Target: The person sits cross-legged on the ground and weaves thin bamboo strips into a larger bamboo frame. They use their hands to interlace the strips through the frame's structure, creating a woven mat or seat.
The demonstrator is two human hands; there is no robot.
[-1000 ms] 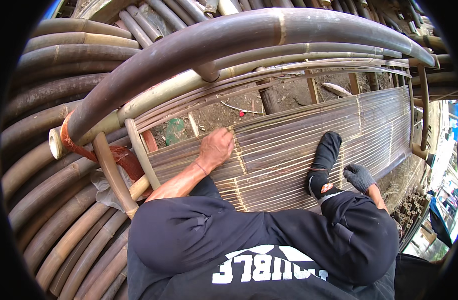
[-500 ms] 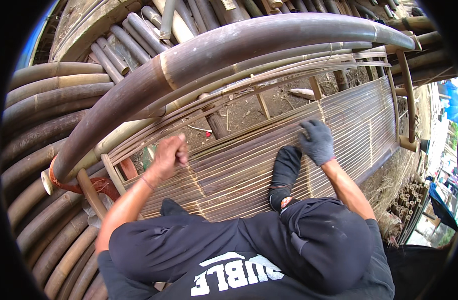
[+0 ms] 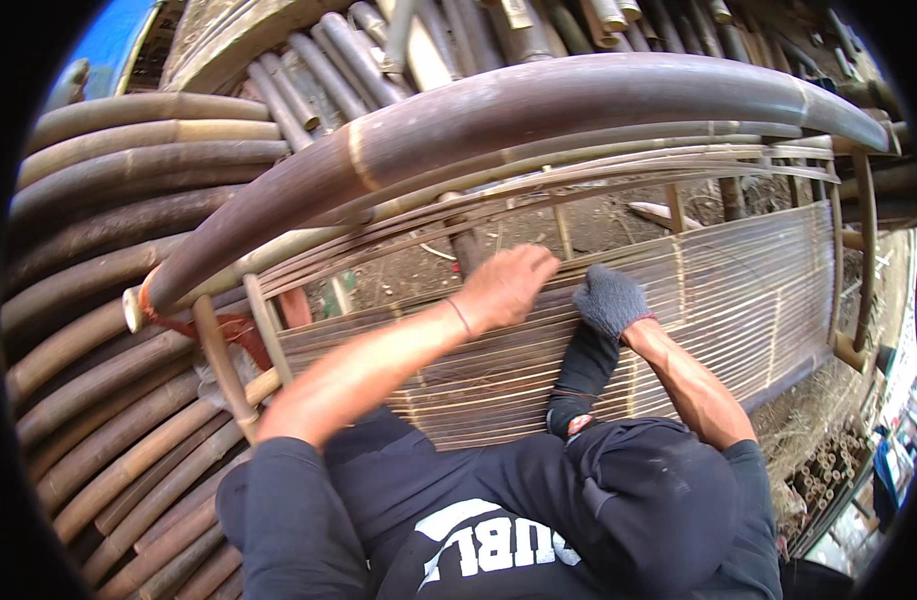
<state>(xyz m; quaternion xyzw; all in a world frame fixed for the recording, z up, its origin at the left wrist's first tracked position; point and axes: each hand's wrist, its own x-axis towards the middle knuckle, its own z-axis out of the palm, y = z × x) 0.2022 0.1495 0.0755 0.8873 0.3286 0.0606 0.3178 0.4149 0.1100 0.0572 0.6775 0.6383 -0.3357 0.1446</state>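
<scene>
A long panel of thin, dark bamboo slats (image 3: 718,290) lies in front of me inside a bamboo frame. Over the panel's far edge, near its middle, my bare left hand (image 3: 508,287) is closed with the fingers curled; whatever it may hold is hidden. Just to its right, my right hand (image 3: 610,298) in a grey glove is also closed, low over the slats, and its fingertips are out of sight. My black-covered foot (image 3: 583,370) rests on the panel directly below the gloved hand. Loose bamboo strips (image 3: 378,250) run along the far side of the frame.
A thick bamboo pole (image 3: 538,95) spans the far side of the frame, with reddish cord (image 3: 233,340) near its left end. Bamboo poles (image 3: 98,240) are stacked at left, and shorter pieces (image 3: 328,75) lie beyond. Cut bamboo ends (image 3: 828,470) stand at right.
My left hand has moved right, from the panel's left part to beside the right hand. The gloved hand has closed further and sits nearer my foot. The view has shifted left.
</scene>
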